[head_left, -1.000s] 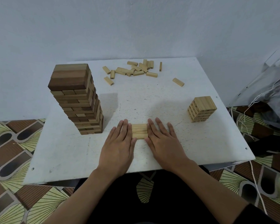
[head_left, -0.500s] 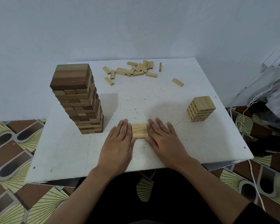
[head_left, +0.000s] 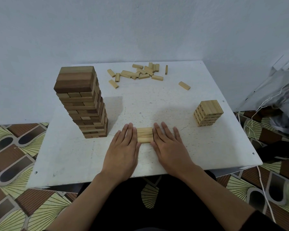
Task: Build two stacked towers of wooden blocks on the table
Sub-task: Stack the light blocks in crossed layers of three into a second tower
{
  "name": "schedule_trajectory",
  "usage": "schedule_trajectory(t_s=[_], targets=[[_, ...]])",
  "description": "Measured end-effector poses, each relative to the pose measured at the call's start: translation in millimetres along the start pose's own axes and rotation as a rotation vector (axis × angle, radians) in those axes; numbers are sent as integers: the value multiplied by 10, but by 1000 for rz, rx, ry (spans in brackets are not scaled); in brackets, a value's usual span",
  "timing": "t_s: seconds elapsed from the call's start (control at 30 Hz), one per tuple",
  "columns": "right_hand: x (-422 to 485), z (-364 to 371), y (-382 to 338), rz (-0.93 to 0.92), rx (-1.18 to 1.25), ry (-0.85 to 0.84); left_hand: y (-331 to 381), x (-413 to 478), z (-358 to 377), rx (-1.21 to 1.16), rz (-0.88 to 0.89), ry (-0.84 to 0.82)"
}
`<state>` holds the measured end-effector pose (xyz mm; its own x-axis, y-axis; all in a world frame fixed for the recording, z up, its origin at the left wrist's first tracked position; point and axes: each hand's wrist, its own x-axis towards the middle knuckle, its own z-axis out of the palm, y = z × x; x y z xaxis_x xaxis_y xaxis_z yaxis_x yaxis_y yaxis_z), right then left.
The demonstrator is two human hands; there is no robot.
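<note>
Presently, a flat layer of three pale wooden blocks lies on the white table, just right of the tall brown-and-tan block tower, with long axes running hand to hand. The left hand and right hand flank it equally, fingers straight against its ends, clasping nothing. A short pale block tower stands well right of the tall tower. No containers are visible.

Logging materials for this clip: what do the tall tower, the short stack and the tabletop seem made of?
Tall tower: wood, tan and dark brown blocks, visible grain, matt. Short stack: pale wood with grain lines, apparently unvarnished. Tabletop: white board, painted or laminated, speckled and scuffed; core unclear.
</note>
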<state>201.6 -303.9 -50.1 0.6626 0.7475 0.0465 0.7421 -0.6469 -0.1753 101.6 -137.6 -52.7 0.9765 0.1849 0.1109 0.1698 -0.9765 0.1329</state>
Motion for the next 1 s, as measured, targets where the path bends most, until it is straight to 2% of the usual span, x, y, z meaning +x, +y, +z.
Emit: schedule_trajectory(t_s=[0.2, 0.33, 0.4, 0.47, 0.57, 0.7, 0.83, 1.0], targets=[[-3, -69, 19, -17, 38, -74, -21, -2, -20, -33, 25, -12], [1, -199, 39, 10, 261, -109, -52, -13, -85, -201, 20, -34], [14, -314, 42, 67, 416, -65, -46, -8, -175, -339, 3, -13], [49, -409, 68, 104, 437, 20, -43, 11, -258, -421, -15, -6], [166, -515, 122, 67, 373, 50, -81, 89, -320, -326, 27, 3], [337, -630, 169, 21, 380, -131, -126, 195, -370, -181, 64, -42], [418, -642, 228, -11, 366, -217, -167, 261, -380, -153, 72, -45], [446, -606, 250, -17, 368, -208, -183, 292, -368, -163, 65, -53]])
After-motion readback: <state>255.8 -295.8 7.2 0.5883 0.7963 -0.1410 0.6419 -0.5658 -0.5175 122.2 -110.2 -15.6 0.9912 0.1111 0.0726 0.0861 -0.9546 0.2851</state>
